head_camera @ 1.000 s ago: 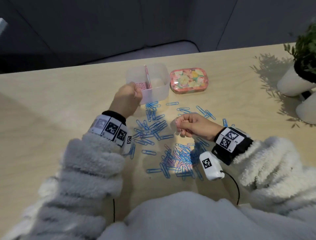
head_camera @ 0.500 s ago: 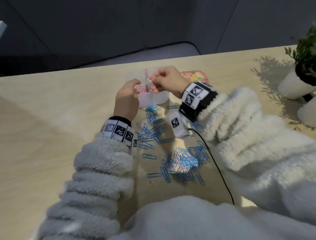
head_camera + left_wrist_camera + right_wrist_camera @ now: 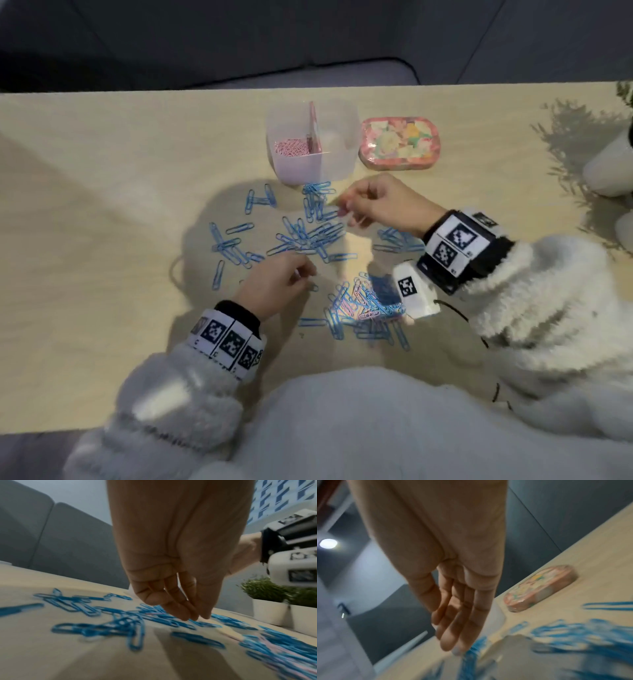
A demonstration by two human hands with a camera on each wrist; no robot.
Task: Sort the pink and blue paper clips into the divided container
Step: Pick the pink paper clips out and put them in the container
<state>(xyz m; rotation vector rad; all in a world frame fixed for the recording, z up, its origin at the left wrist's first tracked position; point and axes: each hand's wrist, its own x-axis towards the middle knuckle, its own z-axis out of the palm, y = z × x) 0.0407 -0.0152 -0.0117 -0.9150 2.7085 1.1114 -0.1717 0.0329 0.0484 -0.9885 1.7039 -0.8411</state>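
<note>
Your left hand and right hand hang relaxed, apparently holding nothing, over blue paper clips; pink paper clips fill the container's left compartment.

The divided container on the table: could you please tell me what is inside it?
The divided container holds pink paper clips in its left compartment; the right compartment shows no clips, though its frosted wall blurs the bottom.
</note>
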